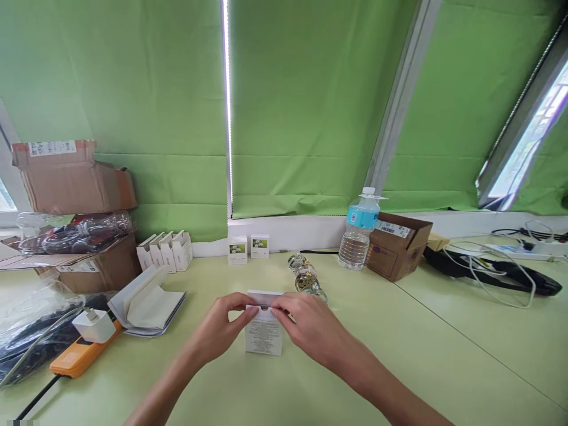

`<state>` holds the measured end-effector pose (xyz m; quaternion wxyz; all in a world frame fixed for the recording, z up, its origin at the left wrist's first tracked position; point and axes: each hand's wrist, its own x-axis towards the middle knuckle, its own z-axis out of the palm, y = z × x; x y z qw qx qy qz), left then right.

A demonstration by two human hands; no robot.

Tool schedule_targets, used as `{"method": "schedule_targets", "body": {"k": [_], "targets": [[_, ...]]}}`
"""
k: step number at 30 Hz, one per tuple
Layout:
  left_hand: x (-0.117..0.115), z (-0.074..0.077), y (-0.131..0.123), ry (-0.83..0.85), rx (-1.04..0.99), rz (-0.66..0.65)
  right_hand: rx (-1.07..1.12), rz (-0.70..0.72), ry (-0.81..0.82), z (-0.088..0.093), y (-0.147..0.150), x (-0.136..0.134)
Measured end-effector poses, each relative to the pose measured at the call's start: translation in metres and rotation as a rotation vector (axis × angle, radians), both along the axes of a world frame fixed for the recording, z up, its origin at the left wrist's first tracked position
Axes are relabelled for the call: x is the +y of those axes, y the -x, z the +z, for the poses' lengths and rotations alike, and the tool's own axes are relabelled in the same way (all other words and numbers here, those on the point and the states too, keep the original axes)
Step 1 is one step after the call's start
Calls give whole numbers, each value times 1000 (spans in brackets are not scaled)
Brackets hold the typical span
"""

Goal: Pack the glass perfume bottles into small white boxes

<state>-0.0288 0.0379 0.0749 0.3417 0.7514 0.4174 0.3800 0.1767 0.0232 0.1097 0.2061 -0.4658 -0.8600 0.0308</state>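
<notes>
A small white box (264,337) with printed text on its near face stands upright on the table in front of me. Its top flap is raised at the back edge. My left hand (226,325) pinches the box's upper left corner between thumb and fingers. At the upper right corner, my right hand (308,325) grips the flap and rim the same way. Just behind my right hand lies a row of shiny gold and silver round items (306,275), partly hidden by it; I cannot make out their kind.
Two small white boxes with green pictures (238,251) stand at the back, with several open white boxes (166,251) left of them. A water bottle (356,234) and brown carton (394,245) stand right. Left are a notebook (148,305), orange power strip (84,352) and stacked cartons (73,183).
</notes>
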Motion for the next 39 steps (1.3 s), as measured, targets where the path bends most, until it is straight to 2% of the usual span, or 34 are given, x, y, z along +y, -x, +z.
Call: {"method": "schedule_targets", "body": {"k": [7,12,22,28,39], "targets": [[3,-11,-7,55,-118,96,-120,-122,-111,-11,6,5],[2,-16,-12,69,-189,180,-65,-214,-142,-12,6,5],[-1,-12,-11,-23,-28,190,4,-41,-12,-9,7,-1],[-4,0,-3,-50,35,-4,-11,-22,9,-8,4,1],[1,-8,3,-91,102,23,-46,17,28,-9,1,3]]}}
